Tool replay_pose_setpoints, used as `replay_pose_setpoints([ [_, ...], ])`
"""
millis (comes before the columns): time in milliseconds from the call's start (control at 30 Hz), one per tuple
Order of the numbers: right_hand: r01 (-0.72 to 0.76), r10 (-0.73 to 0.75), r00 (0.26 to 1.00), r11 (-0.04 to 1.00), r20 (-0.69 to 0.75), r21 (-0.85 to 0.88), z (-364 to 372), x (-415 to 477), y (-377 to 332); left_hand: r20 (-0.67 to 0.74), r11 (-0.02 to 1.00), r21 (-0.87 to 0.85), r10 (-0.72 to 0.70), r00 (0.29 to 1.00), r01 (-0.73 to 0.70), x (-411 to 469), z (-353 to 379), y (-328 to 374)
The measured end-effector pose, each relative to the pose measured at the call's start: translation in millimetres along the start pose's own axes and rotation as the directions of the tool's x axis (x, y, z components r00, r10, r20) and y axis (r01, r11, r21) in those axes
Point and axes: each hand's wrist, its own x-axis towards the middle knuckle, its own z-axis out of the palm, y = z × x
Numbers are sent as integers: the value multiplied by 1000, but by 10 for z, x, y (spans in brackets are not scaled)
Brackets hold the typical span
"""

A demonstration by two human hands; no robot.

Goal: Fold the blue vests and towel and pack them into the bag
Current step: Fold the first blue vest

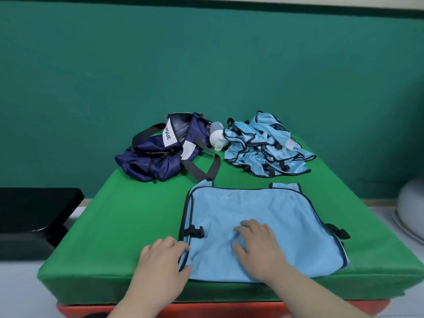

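Currently one blue vest [252,207] lies spread flat near the front edge of the green table [126,226], and folding it is the step in hand. The right hand [259,246] presses it down with flat fingers while the left hand [160,260] pinches its left hem. Next, I judge, that hem should swing over rightward, edges aligned. Behind it wait the crumpled vest pile [263,145] and the navy bag [156,161]

A flat teal wall [206,65] with a dark band along its top stands behind a table [128,226] draped in bright green cloth over a red base [206,309], with a black seat [34,210] to the left, a white rounded object [413,207] to the right and pale floor [20,290] below.
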Motion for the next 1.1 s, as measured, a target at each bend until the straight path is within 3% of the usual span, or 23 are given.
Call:
replay_pose_setpoints([
  [267, -13, 13, 999, 1000, -52, -12, 73, -6, -7, -93, 1000, -31, -2, 996, -1, -76, 57, -224],
  [667, -1, 1, 995, 1000, -101, -3, 119, -7, -1, -5, 998, 3, -68, 998, 68, -25, 7, -269],
  [767, -1, 2, 995, 1000, -104, 11, 125, -9, 2, -92, 999, -41, 10, 996, -14, 45, 42, -212],
  [867, -2, 3, 994, 1000, -111, 9, 138, -10, 4, -136, 969, -65, 226, 965, -236, 172, 60, 30],
  [967, -5, 6, 993, 1000, -118, 5, 159, -4, 4, 49, 903, -44, 429, 902, -427, 379, 129, 296],
  [1033, -6, 7, 993, 1000, -118, 9, 164, -5, 8, 173, 900, -25, 432, 885, -434, 494, 207, 347],
  [1100, -2, 4, 993, 1000, -115, 13, 161, -12, 11, 149, 900, 23, 428, 891, -436, 532, 298, 274],
])
